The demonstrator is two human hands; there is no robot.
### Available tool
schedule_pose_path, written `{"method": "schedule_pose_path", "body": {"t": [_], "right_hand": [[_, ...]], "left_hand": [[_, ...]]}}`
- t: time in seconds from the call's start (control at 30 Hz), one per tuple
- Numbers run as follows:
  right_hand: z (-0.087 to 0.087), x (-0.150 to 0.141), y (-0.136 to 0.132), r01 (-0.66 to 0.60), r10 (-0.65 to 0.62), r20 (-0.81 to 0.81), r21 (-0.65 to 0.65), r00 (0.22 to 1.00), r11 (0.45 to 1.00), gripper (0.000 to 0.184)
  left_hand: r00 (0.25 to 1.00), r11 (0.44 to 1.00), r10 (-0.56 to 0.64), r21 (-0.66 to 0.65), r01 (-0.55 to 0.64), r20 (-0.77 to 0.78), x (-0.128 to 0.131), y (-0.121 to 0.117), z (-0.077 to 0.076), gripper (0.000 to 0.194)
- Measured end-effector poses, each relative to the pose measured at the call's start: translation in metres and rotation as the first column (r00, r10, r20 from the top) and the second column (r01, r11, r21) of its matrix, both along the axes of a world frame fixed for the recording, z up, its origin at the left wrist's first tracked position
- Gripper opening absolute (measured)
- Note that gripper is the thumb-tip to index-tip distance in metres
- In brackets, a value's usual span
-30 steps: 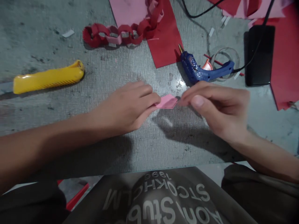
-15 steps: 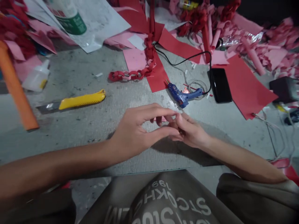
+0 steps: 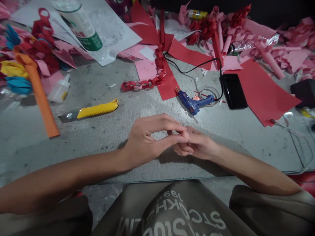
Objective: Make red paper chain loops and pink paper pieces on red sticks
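Observation:
My left hand [image 3: 147,141] is closed in a pinch, thumb and forefinger tips meeting at the tip of my right thumb. Against them, my right hand [image 3: 199,142] has its fingers curled. A small piece of pink paper showed between the fingers half a second ago; now the fingers hide it. Just beyond the hands lies a blue glue gun [image 3: 194,102] with a black cord. Further back, a red and pink paper chain [image 3: 145,84] rests on the table, partly over a red paper sheet [image 3: 168,83].
A yellow utility knife [image 3: 98,108] lies at left with its blade out, near an orange paper strip [image 3: 45,101] and a glue bottle [image 3: 59,90]. A black phone [image 3: 234,91] is at right. A white and green bottle [image 3: 80,28] stands behind, with paper scraps along the back.
The fingertips have drawn closer together, and the pink paper piece between them is now out of sight. The view has shifted slightly, bringing more of the left side in.

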State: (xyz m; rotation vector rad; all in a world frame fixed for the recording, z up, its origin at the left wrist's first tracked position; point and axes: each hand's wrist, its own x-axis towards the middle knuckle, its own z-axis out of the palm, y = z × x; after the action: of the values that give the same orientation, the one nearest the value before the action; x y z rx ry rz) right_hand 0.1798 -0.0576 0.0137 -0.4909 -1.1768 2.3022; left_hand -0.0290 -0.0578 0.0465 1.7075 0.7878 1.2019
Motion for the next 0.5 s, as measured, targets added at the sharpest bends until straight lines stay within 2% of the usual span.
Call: {"method": "schedule_pose_path", "body": {"t": [0.3,0.5], "right_hand": [[0.0011,-0.0007,-0.0014,0.018,-0.018,-0.039,-0.003,0.999,1.000,0.067],[-0.0022,-0.0005,-0.0037,-0.004,0.003,0.004,0.012,1.000,1.000,0.070]], "left_hand": [[0.997,0.997,0.053,-0.057,-0.057,-0.061,0.0021,-0.0052,-0.0025,0.007],[0.993,0.986,0.116,-0.122,-0.112,0.027,0.0026,0.0002,-0.0075,0.010]]}}
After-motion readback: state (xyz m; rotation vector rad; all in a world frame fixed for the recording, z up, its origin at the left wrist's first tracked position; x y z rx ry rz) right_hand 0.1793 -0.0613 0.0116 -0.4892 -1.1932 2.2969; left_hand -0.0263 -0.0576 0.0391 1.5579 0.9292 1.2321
